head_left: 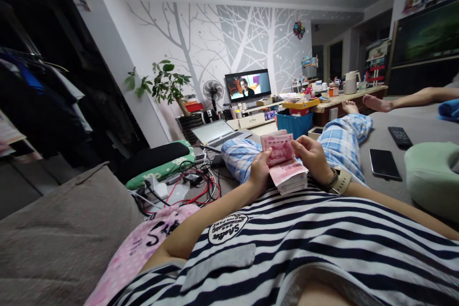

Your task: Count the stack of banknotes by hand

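Pink banknotes [278, 148] marked 100 stand up between my two hands over my lap. My left hand [259, 170] is closed on the notes, its thumb against their left edge. The fingers of my right hand [314, 155] pinch the upper right edge of the notes. Just below lies a thick stack of banknotes [289, 178], a pink one on top, resting against my striped shirt. How many notes stand between my fingers I cannot tell. A watch [340, 180] with a pale strap is on my right wrist.
A black phone [384, 164], a remote control [400, 137] and a green neck pillow [435, 177] lie on the sofa to my right. Tangled cables [201, 184] and an open laptop [222, 135] are on my left. Beyond my legs stands a cluttered coffee table [369, 93]. Another person's foot [377, 103] rests nearby.
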Demonstrator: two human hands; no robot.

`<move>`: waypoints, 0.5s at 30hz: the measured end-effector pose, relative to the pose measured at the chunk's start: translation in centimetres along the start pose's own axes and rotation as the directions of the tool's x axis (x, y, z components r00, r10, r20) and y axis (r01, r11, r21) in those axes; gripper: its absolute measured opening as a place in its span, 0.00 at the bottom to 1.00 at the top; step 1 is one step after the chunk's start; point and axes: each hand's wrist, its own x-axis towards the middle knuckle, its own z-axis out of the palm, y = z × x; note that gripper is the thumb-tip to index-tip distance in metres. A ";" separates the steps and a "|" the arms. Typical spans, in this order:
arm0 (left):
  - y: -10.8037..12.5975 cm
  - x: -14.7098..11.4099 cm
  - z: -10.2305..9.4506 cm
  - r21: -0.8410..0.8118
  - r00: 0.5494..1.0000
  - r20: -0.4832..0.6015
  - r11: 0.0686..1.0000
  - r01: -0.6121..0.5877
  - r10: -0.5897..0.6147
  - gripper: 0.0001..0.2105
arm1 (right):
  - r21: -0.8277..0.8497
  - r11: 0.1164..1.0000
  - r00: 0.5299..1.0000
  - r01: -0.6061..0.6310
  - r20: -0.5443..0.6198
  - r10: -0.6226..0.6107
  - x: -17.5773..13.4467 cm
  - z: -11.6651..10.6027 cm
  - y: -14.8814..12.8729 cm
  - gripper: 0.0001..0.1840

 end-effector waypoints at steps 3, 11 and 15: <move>0.2 -0.4 0.2 0.004 0.997 0.070 1.000 0.026 -0.026 0.11 | -0.004 1.000 1.000 -0.006 0.010 0.006 0.1 0.1 0.2 0.26; -0.2 0.3 0.1 0.011 0.997 -0.068 0.999 -0.032 0.033 0.11 | -0.010 1.000 1.000 0.017 -0.007 -0.017 0.0 0.2 0.3 0.25; -0.7 0.8 -0.5 0.060 0.991 -0.118 0.997 -0.053 0.059 0.12 | 0.004 0.997 0.997 0.075 -0.025 -0.075 -0.4 0.0 -0.3 0.24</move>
